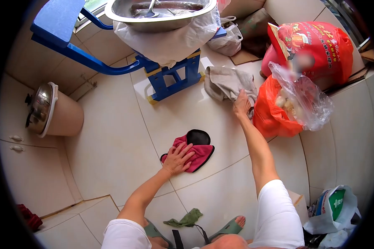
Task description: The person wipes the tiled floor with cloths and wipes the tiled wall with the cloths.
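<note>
At two hands (178, 161) (241, 103), two cloths (201, 156) (228, 84)

Left grip (178, 160) atop pink cloth (202, 155)

White bag (325, 225) shows green-backed cross; red sack (323, 49) bears illegible characters.

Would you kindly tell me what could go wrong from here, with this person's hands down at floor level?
The right hand is at the crumpled beige-grey cloth, close beside the open orange-red plastic bag; a careless sideways pull might tip the bag and spill its contents.

The crumpled dark-green cloth lies on the pale tiled floor between the green slippers; stepping on it might cause a slip.
</note>
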{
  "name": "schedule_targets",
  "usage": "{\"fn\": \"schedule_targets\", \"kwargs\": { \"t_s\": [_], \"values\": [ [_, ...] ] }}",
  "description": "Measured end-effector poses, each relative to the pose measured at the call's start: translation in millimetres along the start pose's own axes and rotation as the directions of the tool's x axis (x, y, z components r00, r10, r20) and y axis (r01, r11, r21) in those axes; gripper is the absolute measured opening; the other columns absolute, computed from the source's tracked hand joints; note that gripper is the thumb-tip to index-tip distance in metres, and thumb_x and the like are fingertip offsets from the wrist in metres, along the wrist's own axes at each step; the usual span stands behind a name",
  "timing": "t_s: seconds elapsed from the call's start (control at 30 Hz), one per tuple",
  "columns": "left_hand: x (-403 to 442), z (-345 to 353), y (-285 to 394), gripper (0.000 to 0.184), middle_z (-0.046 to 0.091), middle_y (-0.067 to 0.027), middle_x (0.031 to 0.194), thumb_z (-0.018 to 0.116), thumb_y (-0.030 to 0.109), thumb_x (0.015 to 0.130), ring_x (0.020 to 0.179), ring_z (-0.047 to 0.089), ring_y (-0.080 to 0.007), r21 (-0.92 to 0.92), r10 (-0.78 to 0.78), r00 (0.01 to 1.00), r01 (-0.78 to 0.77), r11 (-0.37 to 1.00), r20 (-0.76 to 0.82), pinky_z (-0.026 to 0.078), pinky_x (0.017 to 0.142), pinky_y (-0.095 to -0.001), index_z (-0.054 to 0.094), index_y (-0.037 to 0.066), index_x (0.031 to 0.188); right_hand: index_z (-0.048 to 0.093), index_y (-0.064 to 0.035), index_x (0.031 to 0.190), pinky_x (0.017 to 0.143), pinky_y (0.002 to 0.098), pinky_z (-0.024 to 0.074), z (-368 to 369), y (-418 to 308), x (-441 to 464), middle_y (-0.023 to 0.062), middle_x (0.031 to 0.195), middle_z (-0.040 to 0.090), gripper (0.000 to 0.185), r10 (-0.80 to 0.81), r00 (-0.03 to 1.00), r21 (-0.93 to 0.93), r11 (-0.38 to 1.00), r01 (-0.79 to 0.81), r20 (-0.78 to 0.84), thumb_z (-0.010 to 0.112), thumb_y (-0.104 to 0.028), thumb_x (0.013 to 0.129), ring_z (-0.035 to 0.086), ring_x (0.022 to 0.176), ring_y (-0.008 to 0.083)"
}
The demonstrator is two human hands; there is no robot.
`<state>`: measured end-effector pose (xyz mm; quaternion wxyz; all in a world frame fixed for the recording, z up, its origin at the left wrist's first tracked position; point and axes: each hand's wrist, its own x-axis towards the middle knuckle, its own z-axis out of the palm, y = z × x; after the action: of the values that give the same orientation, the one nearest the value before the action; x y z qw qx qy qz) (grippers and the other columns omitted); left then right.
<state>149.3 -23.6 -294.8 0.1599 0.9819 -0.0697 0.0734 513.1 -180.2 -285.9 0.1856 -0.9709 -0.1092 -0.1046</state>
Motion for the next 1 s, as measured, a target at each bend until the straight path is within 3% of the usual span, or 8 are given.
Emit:
{"fn": "schedule_targets", "kwargs": {
  "t_s": [0.13,0.33,0.47,0.6,0.7,0.8,0.87,1.0],
  "values": [
    [-1,-2,1,0.045,0.042,-0.0035,0.147,0.063,0.034,0.08,0.133,0.039,-0.0263,-0.014,0.01,1.0,-0.01,1.0,-0.028,0.033,0.1,-0.0456,0.058,0.02,0.122,0.052,-0.0025,0.11,0.078,0.0495,0.0478,-64,-12,10,0.0239,0.1,0.064,0.033,0.046,0.96,0.417,0.906,0.076,-0.275,0.057,0.0,0.078,0.062,0.091,0.0459],
    [-5,-1,1,0.045,0.042,-0.0039,0.147,0.063,0.033,0.08,0.132,0.039,-0.0268,-0.026,0.012,0.998,-0.014,1.0,-0.064,0.034,0.099,-0.0454,0.058,0.019,0.122,0.053,0.0013,0.106,0.073,0.0416,0.0494,-154,-17,-1,0.0176,0.091,0.065,0.022,-0.139,0.966,0.568,0.787,0.241,-0.217,0.052,-0.005,0.085,0.064,0.081,0.0334],
    [-4,-2,-2,0.045,0.042,-0.0033,0.148,0.062,0.033,0.081,0.133,0.039,-0.0264,-0.031,0.009,0.997,-0.011,0.999,-0.073,0.035,0.1,-0.0458,0.057,0.019,0.123,0.057,-0.0063,0.102,0.043,0.0251,0.0376,-181,-30,-12,0.0073,0.082,0.059,0.017,0.098,0.89,0.735,0.528,-0.426,0.445,0.044,-0.01,0.093,0.055,0.064,0.0097],
    [-5,-4,-1,0.045,0.041,-0.0033,0.148,0.062,0.033,0.081,0.133,0.039,-0.0267,-0.032,0.013,0.997,-0.016,0.999,-0.078,0.035,0.099,-0.0459,0.057,0.019,0.124,0.062,-0.0064,0.099,0.036,0.023,0.0323,-192,-62,23,0.0047,0.076,0.062,0.023,0.203,0.858,0.687,0.526,-0.502,0.472,0.04,-0.01,0.094,0.051,0.049,0.0081],
    [-4,-7,-2,0.045,0.041,-0.0034,0.148,0.062,0.033,0.081,0.132,0.039,-0.0267,-0.029,0.013,0.996,-0.016,0.999,-0.083,0.035,0.099,-0.0457,0.057,0.019,0.124,0.061,-0.0035,0.106,0.04,0.0286,0.0426,-204,-94,82,0.0061,0.08,0.066,0.026,0.158,0.982,0.84,0.516,-0.169,0.101,0.042,0.001,0.088,0.059,0.052,0.0128],
    [-6,-3,-3,0.045,0.042,-0.0037,0.148,0.062,0.032,0.081,0.132,0.039,-0.0268,-0.047,0.018,0.996,-0.022,0.999,-0.084,0.035,0.099,-0.0457,0.057,0.019,0.124,0.034,-0.0085,0.137,0.041,0.0212,0.0367,-243,-128,119,0.0069,0.099,0.062,0.065,-0.027,0.998,0.884,0.463,0.058,-0.051,0.07,-0.005,0.083,0.056,0.06,0.0084],
    [-5,-4,-3,0.045,0.042,-0.0037,0.148,0.063,0.032,0.081,0.132,0.039,-0.0269,-0.063,0.015,0.995,-0.021,0.998,-0.095,0.035,0.099,-0.0458,0.058,0.019,0.124,0.039,-0.0076,0.133,0.04,0.0199,0.0313,-233,-116,128,0.0011,0.085,0.059,0.065,-0.028,0.997,0.878,0.471,0.082,-0.079,0.078,-0.013,0.08,0.047,0.053,0.0053],
    [-5,-8,0,0.045,0.042,-0.0042,0.148,0.064,0.036,0.082,0.133,0.038,-0.0271,-0.121,-0.025,0.993,0.011,0.993,-0.118,0.035,0.099,-0.0469,0.058,0.018,0.123,0.064,-0.0047,0.103,0.039,0.0202,0.0266,-190,-61,42,-0.0043,0.067,0.051,0.026,0.054,0.868,0.689,0.585,-0.428,0.494,0.071,-0.024,0.087,0.038,0.047,0.0031]
  ]
}}
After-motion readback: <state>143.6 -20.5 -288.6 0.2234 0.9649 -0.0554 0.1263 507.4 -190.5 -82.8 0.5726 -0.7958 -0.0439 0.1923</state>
